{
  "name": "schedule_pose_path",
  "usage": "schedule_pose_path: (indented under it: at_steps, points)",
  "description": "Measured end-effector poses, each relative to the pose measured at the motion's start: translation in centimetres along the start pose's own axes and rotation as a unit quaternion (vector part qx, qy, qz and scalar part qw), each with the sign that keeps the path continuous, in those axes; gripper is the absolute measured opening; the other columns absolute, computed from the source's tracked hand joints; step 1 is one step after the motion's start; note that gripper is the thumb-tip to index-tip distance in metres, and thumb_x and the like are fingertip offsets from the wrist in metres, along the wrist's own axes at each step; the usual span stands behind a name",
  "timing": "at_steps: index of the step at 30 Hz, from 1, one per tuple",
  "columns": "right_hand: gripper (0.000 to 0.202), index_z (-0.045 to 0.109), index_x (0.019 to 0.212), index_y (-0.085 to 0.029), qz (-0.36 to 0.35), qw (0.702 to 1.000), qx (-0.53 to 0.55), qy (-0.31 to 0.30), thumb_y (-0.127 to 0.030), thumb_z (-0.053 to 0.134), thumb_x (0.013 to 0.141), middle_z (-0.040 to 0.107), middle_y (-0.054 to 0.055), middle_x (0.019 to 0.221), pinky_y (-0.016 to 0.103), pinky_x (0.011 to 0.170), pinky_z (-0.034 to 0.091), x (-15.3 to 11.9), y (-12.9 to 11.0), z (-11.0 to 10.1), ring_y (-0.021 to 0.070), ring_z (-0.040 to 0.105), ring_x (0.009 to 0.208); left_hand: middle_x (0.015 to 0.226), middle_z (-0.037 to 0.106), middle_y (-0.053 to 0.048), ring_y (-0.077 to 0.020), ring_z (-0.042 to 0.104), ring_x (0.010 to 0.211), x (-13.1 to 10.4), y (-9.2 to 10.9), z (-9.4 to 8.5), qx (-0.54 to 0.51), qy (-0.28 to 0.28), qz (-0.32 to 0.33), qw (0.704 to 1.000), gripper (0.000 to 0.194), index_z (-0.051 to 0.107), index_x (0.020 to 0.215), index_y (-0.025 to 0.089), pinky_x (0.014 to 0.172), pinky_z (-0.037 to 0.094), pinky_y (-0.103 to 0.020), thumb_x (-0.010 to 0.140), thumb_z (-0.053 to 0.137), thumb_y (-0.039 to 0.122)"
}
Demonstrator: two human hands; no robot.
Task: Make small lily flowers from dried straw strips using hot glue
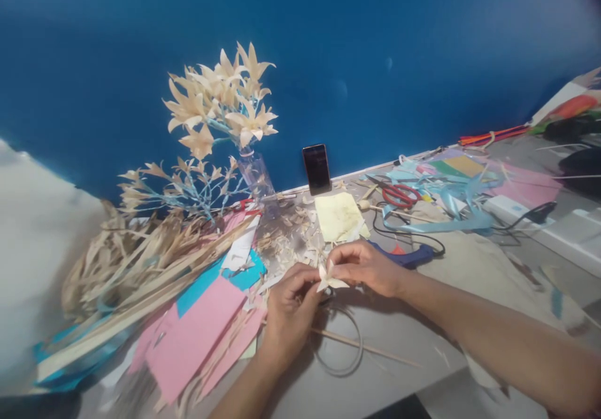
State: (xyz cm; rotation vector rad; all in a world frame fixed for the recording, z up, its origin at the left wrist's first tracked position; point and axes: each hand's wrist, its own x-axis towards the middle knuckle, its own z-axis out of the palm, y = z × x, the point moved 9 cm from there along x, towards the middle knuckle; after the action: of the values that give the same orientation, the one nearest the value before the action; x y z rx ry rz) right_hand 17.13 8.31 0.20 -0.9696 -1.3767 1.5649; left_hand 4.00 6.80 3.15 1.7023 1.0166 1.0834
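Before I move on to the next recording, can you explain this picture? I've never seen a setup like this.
There is no machine here: the work is done by a person's two bare hands. The one picture comes from a camera worn on the person's head, looking forward and down.

The left hand and right hand meet over the table, their fingertips on a small pale flower. Below them lie a ring and a thin stick.

To the left are dry strips and pink card. Further back, a clear bottle holds similar, larger blooms, and a phone stands near the blue wall. To the right are red-handled scissors and blue ribbon.
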Motion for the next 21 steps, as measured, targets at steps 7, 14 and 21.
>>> schedule_pose_path:
  at_steps: [7,14,21]
  points:
    - [0.031,0.066,0.072,-0.014,0.001,1.0,-0.003,-0.002,-0.043,0.076,0.074,0.05,-0.004,0.057,0.022,0.05,0.029,-0.1,-0.2,0.1,0.0076,0.039,0.053,0.083,0.067,-0.004,-0.0158,0.06,0.07,-0.2,-1.4,0.1,-0.018,-0.01,-0.04,0.999,0.017,0.074,0.094,0.02,0.062,0.046,-0.026,0.078,0.069,0.021]
    - [0.032,0.069,0.083,-0.014,-0.002,0.999,0.031,0.02,-0.043,0.078,0.072,0.052,-0.004,0.059,0.021,0.048,0.03,0.0,0.1,-0.2,0.0071,0.039,0.051,0.074,0.066,-0.004,-0.0165,0.061,0.069,-0.1,-0.4,-0.4,0.021,0.013,0.005,1.0,0.013,0.073,0.075,0.019,0.064,0.047,-0.027,0.084,0.065,0.024]
    - [0.03,0.069,0.079,-0.015,0.006,0.998,-0.015,0.059,-0.044,0.074,0.076,0.056,-0.003,0.06,0.021,0.046,0.028,0.4,0.6,-1.4,0.0069,0.038,0.049,0.073,0.065,-0.002,-0.016,0.06,0.07,-0.2,1.0,-2.2,0.036,0.097,0.06,0.993,0.011,0.07,0.068,0.02,0.067,0.047,-0.027,0.078,0.068,0.018]
